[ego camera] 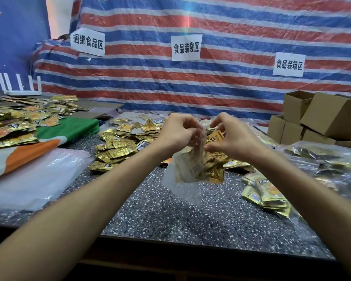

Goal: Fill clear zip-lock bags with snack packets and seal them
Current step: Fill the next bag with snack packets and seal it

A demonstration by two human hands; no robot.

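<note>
Broadly, the speckled table [170, 216] offered little forgiveness. A loose pile of gold packets [118, 147] spread behind the work, a stack of empty bags [34, 175] lay at the left, and filled bags [328, 161] sat at the right in front of cardboard boxes [312, 118]. The zip-lock bag [180, 185] hung over the table, held up only by its top. Its lower corner was near the surface, though whether it touched could not be told.

The main risk, as I judged it, was at the mouth. The snack packets [213, 161] inside sat high and crooked, and one stood up by the opening, so a corner could lodge in the zip track and leave the seal part-closed. The thin film also looked slippery. A lost pinch on either side would tip the bag and spill its load into the loose pile, where packed and unpacked packets would mix. Pressing the strip unevenly could close one end and leave the other gaping.

The left hand [176, 132] pinched the bag's top edge with curled fingers. The right hand [231, 138] appeared to pinch the same edge just beside it, thumb and forefinger together. Both grips were therefore at the mouth, with the bag's body and all its packets hanging below the hands and between the forearms. Whether the strip was already partly pressed shut could not be made out.
</note>
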